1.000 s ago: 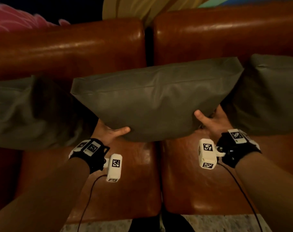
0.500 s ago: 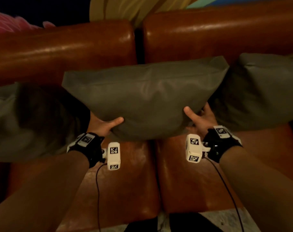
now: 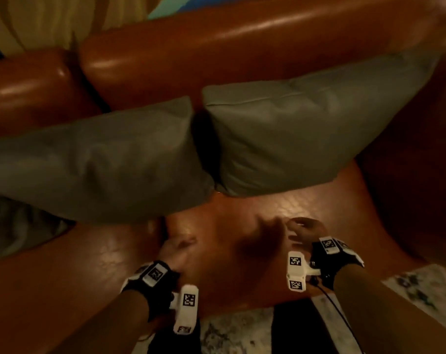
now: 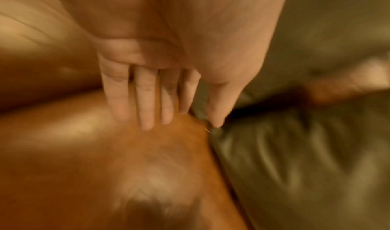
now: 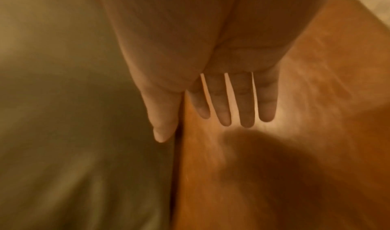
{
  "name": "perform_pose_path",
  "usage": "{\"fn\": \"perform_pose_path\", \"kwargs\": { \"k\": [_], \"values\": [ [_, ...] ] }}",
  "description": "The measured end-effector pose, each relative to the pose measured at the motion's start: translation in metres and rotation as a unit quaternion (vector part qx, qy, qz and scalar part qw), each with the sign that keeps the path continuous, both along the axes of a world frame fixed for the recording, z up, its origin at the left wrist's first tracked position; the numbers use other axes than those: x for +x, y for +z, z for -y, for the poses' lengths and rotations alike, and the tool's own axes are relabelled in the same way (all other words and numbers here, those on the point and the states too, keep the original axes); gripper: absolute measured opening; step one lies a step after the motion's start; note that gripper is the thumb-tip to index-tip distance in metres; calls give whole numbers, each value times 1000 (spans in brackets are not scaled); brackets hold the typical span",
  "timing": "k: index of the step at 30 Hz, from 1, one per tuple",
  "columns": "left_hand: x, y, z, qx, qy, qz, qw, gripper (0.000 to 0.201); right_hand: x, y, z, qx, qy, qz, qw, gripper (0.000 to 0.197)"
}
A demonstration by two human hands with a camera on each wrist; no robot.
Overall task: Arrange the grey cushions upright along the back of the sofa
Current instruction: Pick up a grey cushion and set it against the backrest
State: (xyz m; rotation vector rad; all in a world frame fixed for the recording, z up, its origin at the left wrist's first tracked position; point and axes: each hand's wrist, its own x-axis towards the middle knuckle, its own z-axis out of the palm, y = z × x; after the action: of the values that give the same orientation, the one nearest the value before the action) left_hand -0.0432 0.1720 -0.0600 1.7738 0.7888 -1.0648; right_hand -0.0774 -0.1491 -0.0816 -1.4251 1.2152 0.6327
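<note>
Both hands have let go of the middle grey cushion (image 3: 97, 164), which now leans against the sofa back (image 3: 242, 47) beside the right grey cushion (image 3: 306, 134), their lower corners touching. From the head view, the left hand (image 3: 177, 249) and right hand (image 3: 306, 232) hover empty over the seat's front edge. At the left wrist, fingers (image 4: 145, 98) are straight, close together, holding nothing. At the right wrist, fingers (image 5: 242, 100) are straight, slightly parted, also empty.

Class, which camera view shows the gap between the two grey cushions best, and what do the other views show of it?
The head view: the dark gap runs top to bottom between the left cushion and right cushion. The left wrist view shows only a blurred dark wedge between grey fabric. The right wrist view shows one cushion and no gap.
</note>
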Motion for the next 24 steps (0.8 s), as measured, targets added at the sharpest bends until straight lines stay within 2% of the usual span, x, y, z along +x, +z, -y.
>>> {"fn": "perform_pose_path", "kwargs": {
  "k": [1, 3, 5, 7, 9, 11, 14, 16, 21, 24],
  "values": [
    [6, 0, 26, 6, 9, 39, 999, 32, 3, 3, 30, -18, -6, 15, 1000, 60],
    [27, 8, 79, 8, 45, 140, 989, 49, 16, 11, 83, -65, -18, 74, 995, 93],
    [51, 24, 127, 7, 66, 227, 972, 82, 36, 30, 124, -122, -11, 143, 982, 121],
    [69, 33, 160, 10, 83, 275, 958, 113, 61, 46, 148, -136, 10, 216, 967, 128],
    [83, 40, 181, 11, 96, 302, 948, 129, 86, 55, 159, -108, 23, 295, 949, 133],
    [96, 39, 193, 15, 109, 299, 948, 138, 105, 49, 161, -92, 51, 338, 935, 142],
    [107, 32, 201, 29, 90, 296, 950, 131, 115, 34, 161, -90, 59, 354, 929, 150],
    [113, 30, 203, 41, 78, 314, 945, 120, 121, 30, 160, -96, 49, 368, 923, 142],
    [117, 11, 198, 37, 80, 313, 946, 116, 120, 28, 159, -107, 30, 394, 912, 117],
    [118, 9, 222, 27, 60, 282, 957, 87, 119, 32, 174, -104, 20, 412, 905, 111]
  ]
}}
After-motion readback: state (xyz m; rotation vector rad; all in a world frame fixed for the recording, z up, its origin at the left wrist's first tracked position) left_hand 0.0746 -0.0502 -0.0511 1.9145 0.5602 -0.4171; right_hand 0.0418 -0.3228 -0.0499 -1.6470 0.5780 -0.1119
